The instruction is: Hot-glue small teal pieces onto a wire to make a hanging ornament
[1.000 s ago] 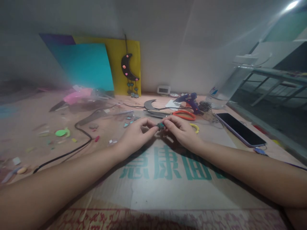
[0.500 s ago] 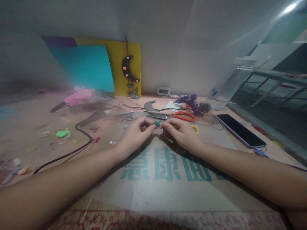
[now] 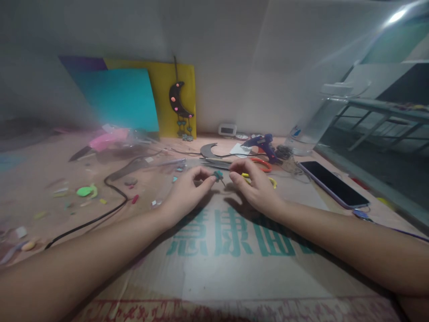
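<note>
My left hand (image 3: 189,190) pinches a small teal flower-like piece (image 3: 218,175) between thumb and forefinger. From it a short dark string (image 3: 223,182) hangs down to the right. A small gap to the right of the piece, my right hand (image 3: 258,190) is curled with its thumb and forefinger apart, and nothing shows between them. Yellow-handled scissors or pliers (image 3: 273,182) lie partly hidden behind the right hand. Beyond both hands are orange-handled scissors (image 3: 263,164) and a grey crescent shape (image 3: 208,150).
Cardboard (image 3: 214,277) with green lettering covers the table. A phone (image 3: 333,183) lies at right, near a clear jug (image 3: 310,125). A blue glue gun (image 3: 264,144) rests at the back. A decorated crescent (image 3: 177,99) hangs before a yellow sheet (image 3: 161,89). A black cable (image 3: 97,217) crosses the left side.
My right hand has let go of the teal piece and drawn slightly right, its fingers parting. The string now shows. My left hand still pinches the piece.
</note>
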